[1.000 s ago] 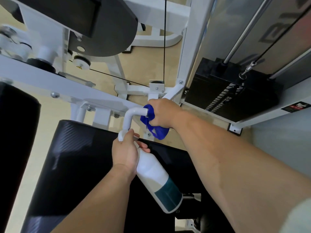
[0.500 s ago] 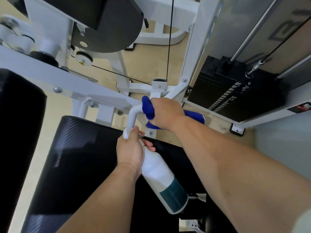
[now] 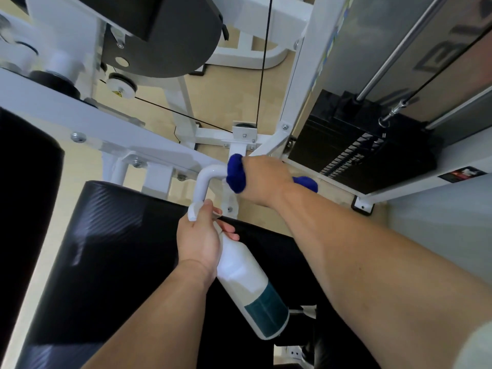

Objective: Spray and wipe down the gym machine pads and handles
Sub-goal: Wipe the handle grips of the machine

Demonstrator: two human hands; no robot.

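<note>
Seen from above: right hand (image 3: pixel 262 179) closed around a bunched deep-blue cloth (image 3: pixel 235 177), pressing it onto the horizontal run of a curved white metal handle tube (image 3: pixel 206 175); grip fully wrapped, blue showing at both ends of the fist, a second lump of cloth sticking out past the wrist side. Left hand (image 3: pixel 199 241) clenched about the neck of a white plastic spray bottle with a dark teal label band (image 3: pixel 250 283), fingers curled at the trigger, bottle tilted with its base toward the lower right. Liquid level inside not visible through the opaque wall. White nozzle head just beside the lower end of the handle tube, touching or nearly so; cannot tell which.

Below both hands, a wide black textured vinyl seat pad (image 3: pixel 106 249), its upper edge running just under the left hand. At far left, a black cylindrical roller pad (image 3: pixel 26 195), apart from the seat pad by a strip of tan floor (image 3: pixel 229 102). Open floor beyond the handle, crossed by thin black cables and white frame bars (image 3: pixel 80 115). To the right, close to the right hand, a black weight stack (image 3: pixel 359 147) with chrome guide rods rising from it.
</note>
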